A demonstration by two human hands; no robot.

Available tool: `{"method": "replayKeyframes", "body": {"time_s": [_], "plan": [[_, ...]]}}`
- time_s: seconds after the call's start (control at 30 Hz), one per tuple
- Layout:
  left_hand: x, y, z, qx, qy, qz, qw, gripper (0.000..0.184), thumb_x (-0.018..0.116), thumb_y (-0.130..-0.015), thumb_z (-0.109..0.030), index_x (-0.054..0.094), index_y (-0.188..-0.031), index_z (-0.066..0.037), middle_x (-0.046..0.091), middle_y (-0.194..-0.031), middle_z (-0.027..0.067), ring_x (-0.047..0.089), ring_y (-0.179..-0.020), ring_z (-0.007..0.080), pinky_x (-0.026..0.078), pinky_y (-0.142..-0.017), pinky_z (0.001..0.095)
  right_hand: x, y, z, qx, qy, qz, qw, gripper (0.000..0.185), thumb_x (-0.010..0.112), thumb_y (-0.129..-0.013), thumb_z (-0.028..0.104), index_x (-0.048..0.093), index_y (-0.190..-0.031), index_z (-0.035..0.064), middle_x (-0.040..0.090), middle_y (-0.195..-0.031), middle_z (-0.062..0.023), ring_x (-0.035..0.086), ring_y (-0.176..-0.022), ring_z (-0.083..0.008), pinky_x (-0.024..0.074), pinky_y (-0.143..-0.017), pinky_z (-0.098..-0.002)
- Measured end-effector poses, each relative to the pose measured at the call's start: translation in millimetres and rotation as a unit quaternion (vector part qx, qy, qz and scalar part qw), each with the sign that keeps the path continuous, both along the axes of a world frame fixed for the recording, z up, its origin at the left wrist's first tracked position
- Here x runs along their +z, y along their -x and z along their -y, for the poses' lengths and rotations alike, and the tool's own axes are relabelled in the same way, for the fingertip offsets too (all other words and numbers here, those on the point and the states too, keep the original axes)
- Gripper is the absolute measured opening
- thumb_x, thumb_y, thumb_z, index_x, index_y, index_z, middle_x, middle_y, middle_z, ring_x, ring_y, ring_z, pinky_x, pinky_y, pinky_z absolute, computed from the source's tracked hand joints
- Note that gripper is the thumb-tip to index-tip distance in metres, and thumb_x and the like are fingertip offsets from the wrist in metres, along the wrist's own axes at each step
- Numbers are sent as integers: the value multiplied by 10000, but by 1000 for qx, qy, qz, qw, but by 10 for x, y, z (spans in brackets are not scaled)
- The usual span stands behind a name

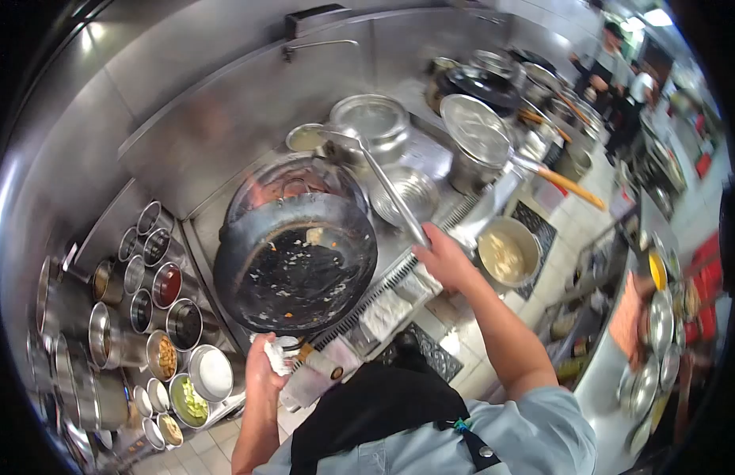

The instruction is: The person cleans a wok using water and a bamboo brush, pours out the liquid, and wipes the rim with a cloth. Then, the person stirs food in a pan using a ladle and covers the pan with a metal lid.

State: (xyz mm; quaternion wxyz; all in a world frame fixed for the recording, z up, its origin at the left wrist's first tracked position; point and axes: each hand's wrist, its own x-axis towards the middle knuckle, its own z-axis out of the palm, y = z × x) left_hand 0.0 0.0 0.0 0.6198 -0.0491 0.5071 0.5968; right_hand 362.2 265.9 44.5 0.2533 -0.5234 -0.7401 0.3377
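A black wok (292,277) with food scraps on its inside rests tilted at the stove. At its near rim my left hand (266,366) is closed around a white cloth (282,354). My right hand (445,257) grips the metal handle of a ladle (391,190), whose head end is up over the back of the stove, near a small round pot (306,138) of liquid. What the ladle holds, if anything, cannot be made out.
Metal containers of ingredients (168,354) crowd the left side. A large lidded pot (370,119) and a strainer (477,131) stand behind. At the right is a pot of pale food (508,252). Two people (609,67) stand far back right.
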Motion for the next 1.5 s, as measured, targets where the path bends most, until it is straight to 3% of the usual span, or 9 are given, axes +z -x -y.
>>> {"method": "replayKeyframes", "body": {"time_s": [0.2, 0.37, 0.6, 0.67, 0.73, 0.87, 1.23, 1.37, 1.5], "plan": [[-278, -565, -1063, 93, -19, 3, 995, 221, 614, -910, -261, 618, -1103, -154, 698, -960, 30, 644, -761, 208, 487, -532, 337, -101, 1397, -2837, 94, -8, 119, 988, 387, 608, -950, 235, 604, -1227, -35, 726, -1028, -271, 734, -801, -399, 555, -654, -500], [-355, -758, -1489, 118, -26, -7, 993, 187, 627, -911, -273, 621, -1071, -178, 691, -1001, 1, 638, -822, 199, 483, -602, 354, -76, 2015, -3528, 198, 91, 335, 917, 339, 638, -865, 171, 763, -1157, 51, 683, -1274, -236, 677, -1161, -405, 552, -962, -480], [-818, -786, -1800, 148, -8, -33, 988, 206, 643, -921, -316, 590, -1076, -192, 664, -975, -8, 611, -761, 178, 457, -554, 320, -1193, 933, -3467, -68, -189, 60, 978, 322, 657, -880, 127, 565, -1129, -54, 724, -852, -259, 709, -717, -476, 578, -656, -518], [-883, -822, -1779, 141, -14, -29, 990, 196, 642, -922, -311, 586, -1070, -196, 656, -969, -11, 597, -746, 176, 454, -545, 321, -1176, 816, -3574, -60, 111, -151, 980, 198, 640, -918, 134, 556, -1025, -11, 661, -724, -147, 650, -579, -340, 538, -542, -428], [-868, -829, -1847, 139, -28, -19, 990, 121, 626, -961, -291, 585, -1017, -192, 651, -949, -11, 642, -774, 189, 457, -538, 349, -797, 692, -3694, -41, 492, -439, 751, 103, 592, -969, 112, 534, -893, 75, 485, -596, 49, 473, -442, -86, 418, -424, -238], [-776, -842, -1837, 125, -12, -31, 992, 234, 632, -1002, -423, 581, -1067, -203, 667, -906, -6, 660, -748, 189, 451, -519, 349, -402, 436, -3205, 65, 635, -648, 414, 138, 562, -973, 79, 534, -838, 79, 490, -597, 89, 479, -464, -25, 402, -444, -215], [-327, -630, -903, -143, -50, -19, 988, 423, 575, -1016, -564, 634, -1121, -159, 728, -933, 43, 700, -746, 195, 484, -504, 332, 582, 356, -619, 92, 630, -711, 300, 222, 488, -1026, 91, 565, -1128, -90, 490, -681, 47, 509, -477, -26, 432, -437, -206], [-268, -403, -332, -210, -104, 15, 972, 327, 600, -1041, -387, 633, -1174, -90, 729, -983, 71, 724, -791, 205, 583, -619, 359, 458, 436, 264, 47, 634, -661, 398, 200, 533, -1030, 151, 600, -1159, 13, 443, -673, 109, 444, -461, 5, 372, -387, -204], [-181, -287, 34, -237, -58, -33, 969, 312, 648, -1025, -264, 630, -1236, -36, 723, -1057, 86, 727, -918, 210, 608, -812, 376, 18, 788, 861, -50, 398, -252, 881, 397, 572, -997, 243, 530, -1385, 169, 415, -616, 65, 375, -429, -69, 255, -341, -279]]}}
